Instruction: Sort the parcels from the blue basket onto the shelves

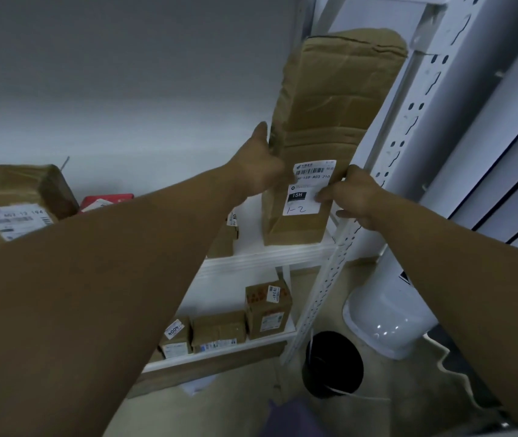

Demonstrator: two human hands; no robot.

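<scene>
A tall brown cardboard parcel (pixel 330 121) stands upright on a white shelf board (pixel 267 258), beside the perforated right upright. It carries a white shipping label (pixel 309 187) marked "1-2". My left hand (pixel 259 167) grips the parcel's left edge. On the right, my right hand (pixel 353 197) holds its lower right edge, thumb on the label. The blue basket is out of sight.
A large taped box (pixel 14 203) and a red packet (pixel 106 200) sit on the shelf to the left. Three small boxes (pixel 219 329) stand on the lower shelf. Below right are a black bin (pixel 333 364) and a white cylinder (pixel 387 316). The white shelf upright (pixel 409 127) runs diagonally.
</scene>
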